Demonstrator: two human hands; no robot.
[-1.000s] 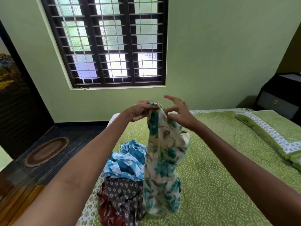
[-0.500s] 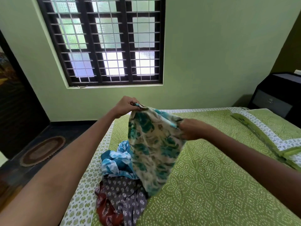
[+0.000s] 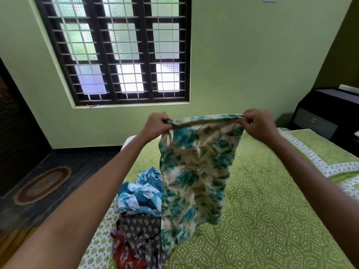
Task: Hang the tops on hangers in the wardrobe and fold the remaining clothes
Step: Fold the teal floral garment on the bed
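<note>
Both hands are up and at work: the left hand pinches one end of the floral garment at its top edge, the right hand pinches the other end, fingers curled tight on the cloth, and the edge is pulled into a taut line between them. The cream fabric with teal leaves hangs straight down from that line, its lower end reaching the bed and bunching a little on the green dotted cover. Below the left hand, just beside the hanging cloth and partly hidden behind it, sits the pile: a blue and white garment on top, a grey printed garment under it, and a red garment peeking out at the near edge, all crumpled together close to the bed's patterned border. Beyond the right hand, a pillow in matching green with a white printed band lies at the far side of the bed, and past it stands a dark cabinet against the wall. Straight ahead above both hands, the barred window fills the green wall. Off to the left of the left hand, down on the dark floor, an oval mat lies well apart from the bed, near a dark door.
</note>
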